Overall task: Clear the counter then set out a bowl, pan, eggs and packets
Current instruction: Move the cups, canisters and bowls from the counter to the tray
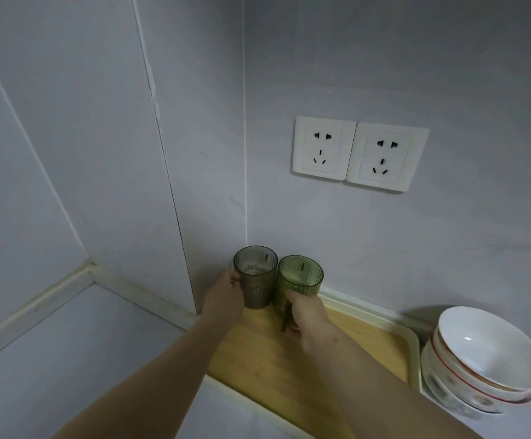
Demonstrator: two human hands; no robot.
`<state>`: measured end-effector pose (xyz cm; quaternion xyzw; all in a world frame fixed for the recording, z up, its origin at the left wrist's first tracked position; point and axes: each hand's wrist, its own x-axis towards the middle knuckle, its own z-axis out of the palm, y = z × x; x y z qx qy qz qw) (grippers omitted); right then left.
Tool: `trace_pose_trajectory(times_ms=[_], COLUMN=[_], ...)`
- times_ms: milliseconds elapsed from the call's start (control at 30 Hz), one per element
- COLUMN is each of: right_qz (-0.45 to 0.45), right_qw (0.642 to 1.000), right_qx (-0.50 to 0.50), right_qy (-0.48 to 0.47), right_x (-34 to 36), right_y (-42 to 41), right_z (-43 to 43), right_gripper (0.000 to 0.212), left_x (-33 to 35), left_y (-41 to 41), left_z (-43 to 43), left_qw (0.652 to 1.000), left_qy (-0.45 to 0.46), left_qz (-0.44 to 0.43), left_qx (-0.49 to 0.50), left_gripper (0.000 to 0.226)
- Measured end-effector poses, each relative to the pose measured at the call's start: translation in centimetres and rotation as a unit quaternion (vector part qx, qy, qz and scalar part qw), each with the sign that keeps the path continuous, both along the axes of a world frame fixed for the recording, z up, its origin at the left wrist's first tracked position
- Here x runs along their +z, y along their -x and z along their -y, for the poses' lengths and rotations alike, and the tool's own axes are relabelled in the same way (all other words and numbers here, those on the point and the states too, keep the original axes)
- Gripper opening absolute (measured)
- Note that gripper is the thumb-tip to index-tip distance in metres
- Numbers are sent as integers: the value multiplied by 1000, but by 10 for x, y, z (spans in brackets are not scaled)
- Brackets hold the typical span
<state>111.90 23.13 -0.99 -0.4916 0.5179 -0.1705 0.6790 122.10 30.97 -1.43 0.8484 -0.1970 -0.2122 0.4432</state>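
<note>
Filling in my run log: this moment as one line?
left hand: grips grey cup | right hand: grips green cup | both on tray | bowls: stacked right

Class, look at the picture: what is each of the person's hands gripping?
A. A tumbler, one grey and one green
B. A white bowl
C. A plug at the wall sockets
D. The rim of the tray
A: the left hand wraps the grey tumbler and the right hand the green tumbler, both at the back of the tray.

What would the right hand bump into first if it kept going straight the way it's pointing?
The right hand is already on the green ribbed see-through cup, so that cup comes first. Straight beyond it is the grey wall in the corner, though how far behind is hard to judge.
</note>
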Motion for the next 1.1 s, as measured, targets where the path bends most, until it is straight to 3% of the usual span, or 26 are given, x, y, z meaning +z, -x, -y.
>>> trace_pose_trajectory(times_ms=[100, 233, 400, 500, 567, 633, 867, 1100], right_qz=[11, 7, -10, -18, -18, -4, 69, 74], right_qw=[1000, 999, 999, 999, 999, 999, 994, 991], right_qx=[8, 28, 49, 32, 32, 38, 48, 61], right_qy=[-8, -29, -17, -10, 6, 23, 69, 89], right_x=[3, 6, 17, 28, 40, 57, 102, 119], right_y=[0, 8, 30, 52, 72, 96, 223, 403], right_z=[-1, -3, -7, -11, -15, -18, -20, -28], right_gripper=[18, 12, 38, 41, 35, 27, 10, 10], left_x=[2, 4, 16, 31, 49, 72, 128, 136], left_y=[2, 9, 30, 50, 69, 96, 241, 430], left_z=[1, 2, -2, -8, -13, -14, -14, -21], left_qw=[1000, 999, 998, 997, 997, 998, 984, 969], left_qy=[-25, -35, -45, -32, -2, 45, 113, 170], left_qz=[5, -9, 23, 64, 73, 37, -105, -177], left_qx=[-12, -6, 23, 22, 16, -11, -87, -36], left_gripper=[26, 35, 49, 45, 31, 15, 17, 19])
